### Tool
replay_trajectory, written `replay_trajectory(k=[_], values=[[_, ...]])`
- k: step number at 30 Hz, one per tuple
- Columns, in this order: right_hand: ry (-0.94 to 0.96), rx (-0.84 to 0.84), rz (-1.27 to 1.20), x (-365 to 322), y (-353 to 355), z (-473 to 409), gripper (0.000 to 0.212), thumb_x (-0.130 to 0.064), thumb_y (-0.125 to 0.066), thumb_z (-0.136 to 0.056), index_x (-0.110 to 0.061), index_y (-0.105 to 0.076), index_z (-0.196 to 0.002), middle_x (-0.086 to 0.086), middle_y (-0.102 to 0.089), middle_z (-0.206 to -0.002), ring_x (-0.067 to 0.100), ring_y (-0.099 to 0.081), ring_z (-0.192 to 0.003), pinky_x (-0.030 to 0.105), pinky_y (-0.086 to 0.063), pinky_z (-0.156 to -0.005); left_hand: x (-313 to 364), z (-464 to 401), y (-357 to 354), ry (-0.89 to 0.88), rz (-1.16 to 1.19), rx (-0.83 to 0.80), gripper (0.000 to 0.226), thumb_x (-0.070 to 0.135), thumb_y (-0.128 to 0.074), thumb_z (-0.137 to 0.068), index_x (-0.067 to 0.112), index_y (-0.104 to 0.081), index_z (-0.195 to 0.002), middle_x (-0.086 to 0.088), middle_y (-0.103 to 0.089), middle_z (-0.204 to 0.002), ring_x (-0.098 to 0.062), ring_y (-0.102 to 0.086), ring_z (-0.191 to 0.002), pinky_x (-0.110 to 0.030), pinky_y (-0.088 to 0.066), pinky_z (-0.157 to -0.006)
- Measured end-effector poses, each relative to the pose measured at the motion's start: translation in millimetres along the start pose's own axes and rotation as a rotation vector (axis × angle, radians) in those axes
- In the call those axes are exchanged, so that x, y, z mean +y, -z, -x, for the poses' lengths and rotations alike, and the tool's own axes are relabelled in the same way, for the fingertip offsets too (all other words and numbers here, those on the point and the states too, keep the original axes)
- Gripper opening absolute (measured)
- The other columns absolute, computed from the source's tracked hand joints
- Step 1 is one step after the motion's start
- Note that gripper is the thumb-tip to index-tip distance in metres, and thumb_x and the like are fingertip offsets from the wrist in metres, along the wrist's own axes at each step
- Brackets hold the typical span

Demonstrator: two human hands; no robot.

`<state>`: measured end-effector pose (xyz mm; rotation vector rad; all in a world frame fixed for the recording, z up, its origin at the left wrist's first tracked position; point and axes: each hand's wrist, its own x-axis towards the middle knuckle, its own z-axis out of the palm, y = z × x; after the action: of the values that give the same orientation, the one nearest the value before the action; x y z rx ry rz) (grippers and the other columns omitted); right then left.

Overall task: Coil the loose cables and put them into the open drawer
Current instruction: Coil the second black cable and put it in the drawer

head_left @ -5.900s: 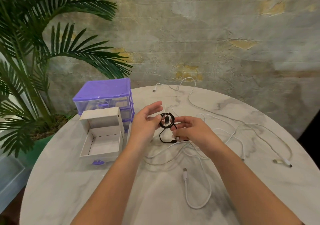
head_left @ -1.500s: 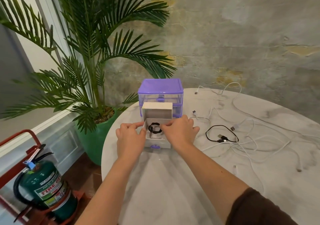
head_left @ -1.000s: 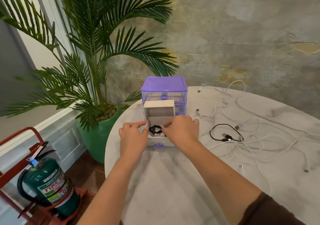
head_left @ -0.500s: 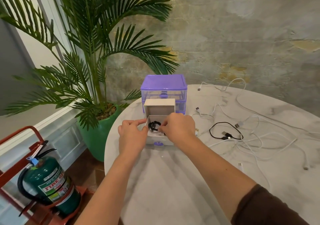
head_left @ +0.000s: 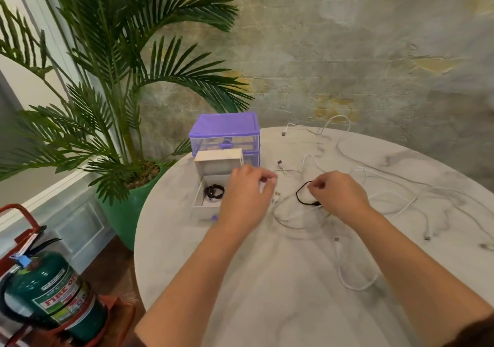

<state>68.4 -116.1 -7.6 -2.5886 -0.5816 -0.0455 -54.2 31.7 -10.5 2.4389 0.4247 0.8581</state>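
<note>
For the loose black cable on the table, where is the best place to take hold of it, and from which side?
Take the loose black cable at the top of its loop, from above, probably with a pinch. It lies flat on the table over white cables, so a side approach would likely snag them. The right hand already has its fingers at that arc.

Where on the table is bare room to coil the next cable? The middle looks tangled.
Bare marble table lies near the front edge, between the forearms. Crowded: white cables sprawl right of the open drawer, around the loose black cable.
</note>
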Motion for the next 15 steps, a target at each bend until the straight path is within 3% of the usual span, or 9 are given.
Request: replay_trajectory(k=[7,11,15], values=[[0.037,0.022,0.296,36.3,8.2,-1.5,0.019,-0.032,-0.056,-0.091,-0.021,-0.071,-0.088,0.005,-0.067,-0.098,0.028,-0.060,-0.096,0.033,-0.042,-0.075,35.1,-12.0,-51.7,-0.047,-0.064,-0.447,0.021,0.035,-0.051,-0.096,0.032,-0.067,-0.110,0.005,-0.060,-0.110,-0.015,-0.059,-0.100,-0.035,-0.048,-0.089],[0.112,0.036,0.345,42.9,4.3,-2.2,0.021,-0.036,-0.059,-0.091,-0.032,-0.073,-0.106,0.002,-0.062,-0.112,0.025,-0.055,-0.107,0.034,-0.044,-0.086,38.1,-14.7,-75.3,-0.043,-0.140,-0.459,0.025,0.025,-0.046,-0.097,0.032,-0.063,-0.115,0.003,-0.059,-0.116,-0.019,-0.058,-0.108,-0.036,-0.047,-0.090],[0.136,0.042,0.372,49.2,-1.9,-8.3,0.023,-0.040,-0.057,-0.094,-0.033,-0.072,-0.110,0.001,-0.059,-0.114,0.023,-0.052,-0.109,0.034,-0.042,-0.086,33.0,-11.3,-86.5,-0.028,-0.138,-0.393,0.029,0.020,-0.044,-0.097,0.032,-0.058,-0.119,0.002,-0.056,-0.116,-0.021,-0.056,-0.107,-0.040,-0.047,-0.090]])
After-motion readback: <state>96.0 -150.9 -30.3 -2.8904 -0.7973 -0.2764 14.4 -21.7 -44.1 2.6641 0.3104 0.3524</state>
